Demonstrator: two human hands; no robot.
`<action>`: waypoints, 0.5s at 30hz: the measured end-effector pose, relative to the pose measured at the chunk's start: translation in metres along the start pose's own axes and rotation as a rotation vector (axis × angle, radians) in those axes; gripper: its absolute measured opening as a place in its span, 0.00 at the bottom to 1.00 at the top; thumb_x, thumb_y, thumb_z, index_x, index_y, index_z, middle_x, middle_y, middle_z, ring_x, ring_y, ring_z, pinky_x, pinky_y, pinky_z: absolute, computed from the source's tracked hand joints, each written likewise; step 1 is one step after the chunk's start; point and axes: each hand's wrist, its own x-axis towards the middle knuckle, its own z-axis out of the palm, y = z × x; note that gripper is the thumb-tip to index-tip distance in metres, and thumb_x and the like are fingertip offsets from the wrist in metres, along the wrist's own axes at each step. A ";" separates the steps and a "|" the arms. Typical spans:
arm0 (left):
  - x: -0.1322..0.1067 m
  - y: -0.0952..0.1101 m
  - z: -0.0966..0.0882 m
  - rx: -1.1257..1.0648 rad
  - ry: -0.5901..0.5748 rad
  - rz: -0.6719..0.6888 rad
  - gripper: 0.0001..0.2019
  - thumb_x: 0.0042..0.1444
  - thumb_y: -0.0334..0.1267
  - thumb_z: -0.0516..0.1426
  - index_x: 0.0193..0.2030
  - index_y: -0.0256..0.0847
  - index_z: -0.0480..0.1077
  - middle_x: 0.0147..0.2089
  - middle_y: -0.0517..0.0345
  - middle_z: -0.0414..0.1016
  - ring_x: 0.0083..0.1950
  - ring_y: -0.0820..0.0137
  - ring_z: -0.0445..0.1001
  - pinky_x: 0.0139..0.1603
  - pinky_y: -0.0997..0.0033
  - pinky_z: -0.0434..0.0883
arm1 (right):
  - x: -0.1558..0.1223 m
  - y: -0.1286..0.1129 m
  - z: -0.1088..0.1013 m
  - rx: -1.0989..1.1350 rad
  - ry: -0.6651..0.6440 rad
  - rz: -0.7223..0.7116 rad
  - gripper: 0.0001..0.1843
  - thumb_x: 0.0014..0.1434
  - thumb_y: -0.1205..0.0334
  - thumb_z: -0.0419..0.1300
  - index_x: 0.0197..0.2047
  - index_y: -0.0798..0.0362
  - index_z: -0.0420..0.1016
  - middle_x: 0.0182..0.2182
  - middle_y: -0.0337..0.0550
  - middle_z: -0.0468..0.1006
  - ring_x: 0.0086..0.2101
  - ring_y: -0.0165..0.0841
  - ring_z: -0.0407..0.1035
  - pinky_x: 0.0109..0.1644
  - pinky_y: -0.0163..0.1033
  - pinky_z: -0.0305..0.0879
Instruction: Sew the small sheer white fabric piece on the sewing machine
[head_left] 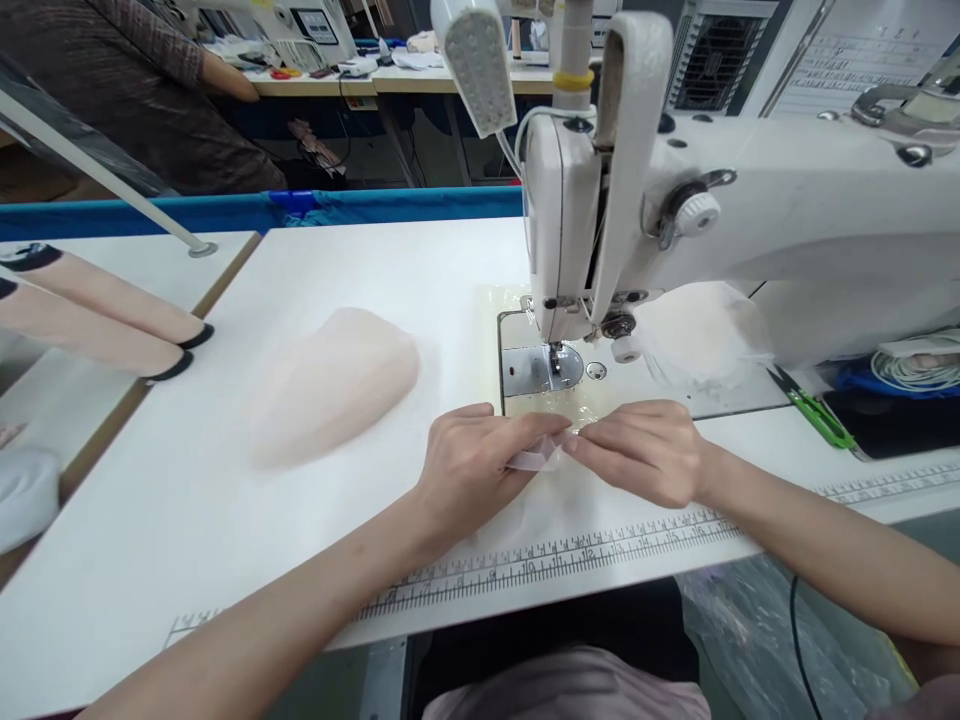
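Note:
My left hand (pixel 472 462) and my right hand (pixel 641 452) meet on the white table in front of the sewing machine (pixel 720 220). Between their pinched fingertips they hold a small pale pink fabric piece (pixel 534 459). Thin sheer fabric (pixel 540 510) lies under both hands. The needle and presser foot (pixel 556 362) stand just beyond the fingers, above the metal plate (pixel 525 370).
A pile of pale pink sheer pieces (pixel 334 385) lies to the left on the table (pixel 225 480). More sheer fabric (pixel 701 335) sits under the machine arm. Green snips (pixel 814 410) lie at right. A ruler strip (pixel 570 555) runs along the front edge. Another person (pixel 135 90) sits behind.

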 end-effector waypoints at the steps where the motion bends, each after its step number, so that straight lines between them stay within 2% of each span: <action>1: 0.000 0.001 -0.001 -0.010 -0.002 -0.003 0.04 0.62 0.33 0.55 0.39 0.43 0.72 0.22 0.70 0.75 0.17 0.80 0.63 0.21 0.76 0.60 | 0.000 0.001 -0.001 -0.030 0.014 -0.059 0.11 0.61 0.72 0.58 0.33 0.48 0.77 0.25 0.34 0.80 0.25 0.27 0.73 0.22 0.32 0.67; 3: 0.000 0.003 -0.004 -0.036 -0.024 -0.040 0.05 0.61 0.32 0.56 0.37 0.43 0.73 0.23 0.69 0.77 0.18 0.79 0.63 0.21 0.76 0.60 | 0.000 0.001 -0.004 -0.042 0.027 -0.134 0.11 0.59 0.73 0.59 0.31 0.47 0.77 0.23 0.33 0.79 0.24 0.27 0.72 0.21 0.32 0.67; 5: 0.001 0.005 -0.006 -0.073 -0.096 -0.132 0.05 0.59 0.33 0.58 0.36 0.44 0.75 0.23 0.68 0.77 0.19 0.77 0.63 0.22 0.75 0.61 | 0.000 0.001 -0.005 0.019 0.014 -0.106 0.11 0.60 0.72 0.59 0.33 0.47 0.77 0.23 0.34 0.78 0.24 0.27 0.72 0.21 0.33 0.66; 9: 0.002 0.004 -0.004 -0.140 -0.273 -0.303 0.05 0.58 0.40 0.60 0.32 0.48 0.77 0.16 0.68 0.69 0.21 0.72 0.62 0.28 0.70 0.64 | -0.002 -0.003 -0.002 0.113 -0.098 0.170 0.10 0.64 0.68 0.55 0.37 0.48 0.77 0.24 0.34 0.80 0.22 0.26 0.70 0.22 0.34 0.62; 12: 0.001 -0.001 0.005 -0.096 -0.307 -0.359 0.09 0.58 0.41 0.60 0.27 0.46 0.74 0.11 0.72 0.59 0.17 0.75 0.54 0.36 0.63 0.65 | 0.000 -0.004 0.007 0.117 -0.223 0.408 0.11 0.66 0.63 0.54 0.35 0.52 0.76 0.21 0.32 0.77 0.19 0.24 0.67 0.22 0.33 0.59; 14: 0.000 -0.003 0.011 -0.040 -0.315 -0.411 0.04 0.56 0.40 0.61 0.32 0.44 0.73 0.13 0.73 0.62 0.16 0.76 0.55 0.41 0.59 0.65 | 0.004 -0.001 0.013 0.147 -0.275 0.545 0.10 0.65 0.62 0.55 0.34 0.53 0.76 0.20 0.32 0.76 0.19 0.24 0.66 0.23 0.33 0.56; 15: -0.001 -0.003 0.012 -0.003 -0.308 -0.425 0.06 0.55 0.39 0.62 0.39 0.43 0.73 0.16 0.71 0.67 0.18 0.75 0.59 0.43 0.57 0.65 | 0.005 0.001 0.015 0.167 -0.299 0.614 0.09 0.63 0.63 0.56 0.34 0.53 0.76 0.19 0.32 0.75 0.19 0.24 0.66 0.24 0.32 0.55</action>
